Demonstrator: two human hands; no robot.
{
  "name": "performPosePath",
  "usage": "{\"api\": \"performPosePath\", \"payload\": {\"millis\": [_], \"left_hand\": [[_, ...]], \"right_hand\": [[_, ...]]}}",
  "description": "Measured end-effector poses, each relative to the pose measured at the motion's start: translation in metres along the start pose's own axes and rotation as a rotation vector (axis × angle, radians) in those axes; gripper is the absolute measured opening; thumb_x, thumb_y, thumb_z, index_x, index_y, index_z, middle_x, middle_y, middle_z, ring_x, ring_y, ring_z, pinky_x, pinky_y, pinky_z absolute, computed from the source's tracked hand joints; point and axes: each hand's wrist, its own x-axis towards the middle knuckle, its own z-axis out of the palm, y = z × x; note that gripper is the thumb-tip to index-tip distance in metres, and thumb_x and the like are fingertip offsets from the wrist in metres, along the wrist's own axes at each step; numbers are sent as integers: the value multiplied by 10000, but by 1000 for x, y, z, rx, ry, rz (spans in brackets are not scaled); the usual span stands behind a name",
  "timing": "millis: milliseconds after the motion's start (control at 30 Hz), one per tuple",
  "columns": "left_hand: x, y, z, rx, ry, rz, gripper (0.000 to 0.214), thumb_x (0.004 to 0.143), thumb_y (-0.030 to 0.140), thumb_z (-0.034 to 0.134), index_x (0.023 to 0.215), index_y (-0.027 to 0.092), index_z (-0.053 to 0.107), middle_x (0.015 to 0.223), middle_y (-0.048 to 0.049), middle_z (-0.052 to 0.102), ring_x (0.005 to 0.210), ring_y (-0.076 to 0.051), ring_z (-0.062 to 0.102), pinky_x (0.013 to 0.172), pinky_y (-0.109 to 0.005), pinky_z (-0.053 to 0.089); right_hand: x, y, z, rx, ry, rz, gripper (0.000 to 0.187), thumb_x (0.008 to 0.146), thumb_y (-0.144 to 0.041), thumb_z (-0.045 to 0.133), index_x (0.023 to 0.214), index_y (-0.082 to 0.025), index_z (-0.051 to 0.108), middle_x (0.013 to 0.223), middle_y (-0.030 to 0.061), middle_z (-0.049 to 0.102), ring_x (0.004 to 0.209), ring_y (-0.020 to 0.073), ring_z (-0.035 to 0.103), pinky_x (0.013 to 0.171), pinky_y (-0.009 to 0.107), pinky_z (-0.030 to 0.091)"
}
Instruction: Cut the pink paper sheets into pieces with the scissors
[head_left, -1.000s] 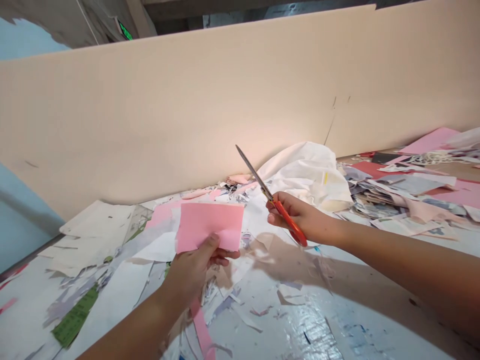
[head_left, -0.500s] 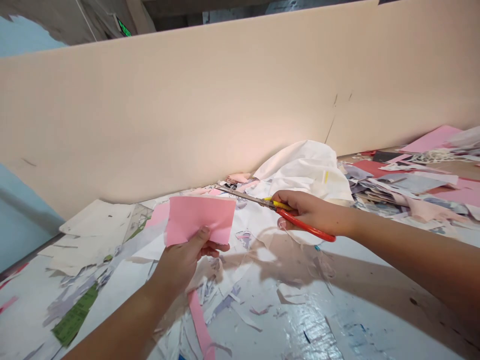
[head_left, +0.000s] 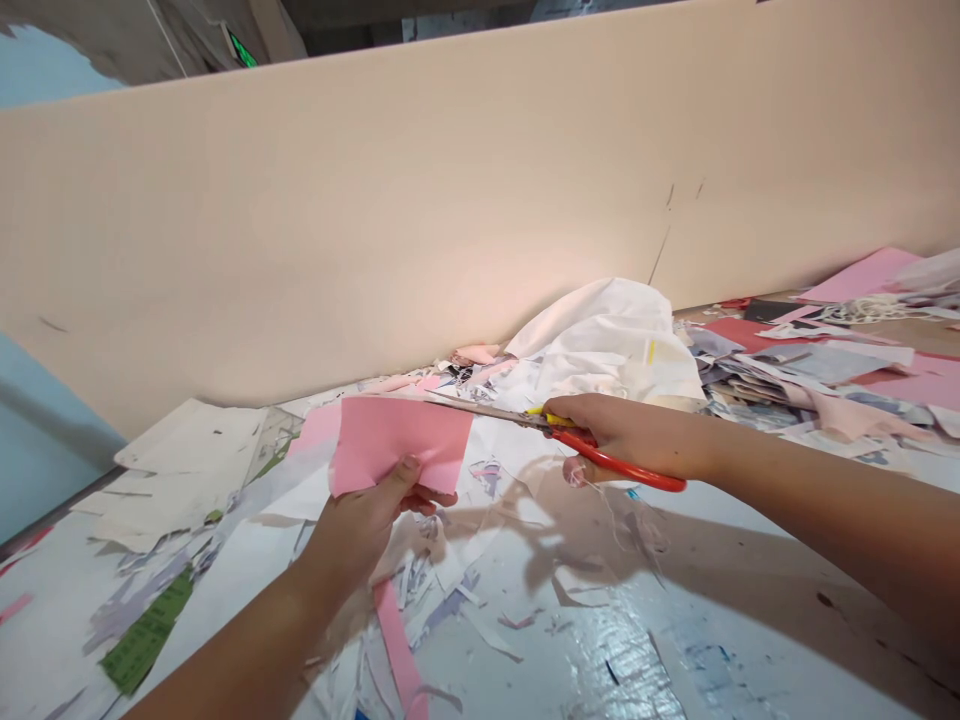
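Note:
A pink sheet of paper (head_left: 382, 435) is pinched by its lower edge in my left hand (head_left: 382, 510), thumb on the near face and fingers behind. My right hand (head_left: 611, 430) is closed round the handles of a pair of scissors (head_left: 622, 472), one red and one yellow. Their metal blades point left, and the tip overlaps the upper right edge of the pink sheet. Whether the blades bite into the paper I cannot tell. Below my left hand a narrow pink paper strip (head_left: 399, 650) lies among white scraps.
A beige panel (head_left: 375, 220) stands upright along the back. Against it lies a crumpled white sheet (head_left: 600, 340). Mixed paper scraps (head_left: 810, 380) are heaped at the right, white boards (head_left: 195, 450) and a green piece (head_left: 150, 630) at the left. The white tabletop (head_left: 585, 660) is smudged.
The scissors have come slightly lower, so that their blade tip now meets the pink sheet's top right edge instead of standing above it. My left hand and the sheet have hardly moved.

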Motion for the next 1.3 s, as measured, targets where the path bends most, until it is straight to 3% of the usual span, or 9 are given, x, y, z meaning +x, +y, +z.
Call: {"api": "performPosePath", "payload": {"millis": [467,833,1300], "left_hand": [[-4,6,2,196,-8,19,368,703,503,505,565,206,674,717,-42,704,737,-194,598,724,-254,415],[-6,5,0,184,-5,83,351,687,489,506,550,203,657,568,-32,676,615,-186,596,621,-265,438],[-2,-2,0,68,-43,102,376,669,512,523,560,177,654,664,-65,698,656,-184,605,670,-269,441]], "right_hand": [[2,1,-3,1,-13,35,356,647,-517,579,660,-189,440,607,-26,433,532,110,372,464,221,242],[2,1,-4,-61,-25,33,372,691,-553,514,676,-190,434,620,-33,434,547,105,388,461,206,262],[3,0,-4,-93,-22,66,395,702,-577,477,688,-183,500,635,-8,495,550,119,429,462,213,264]]}}
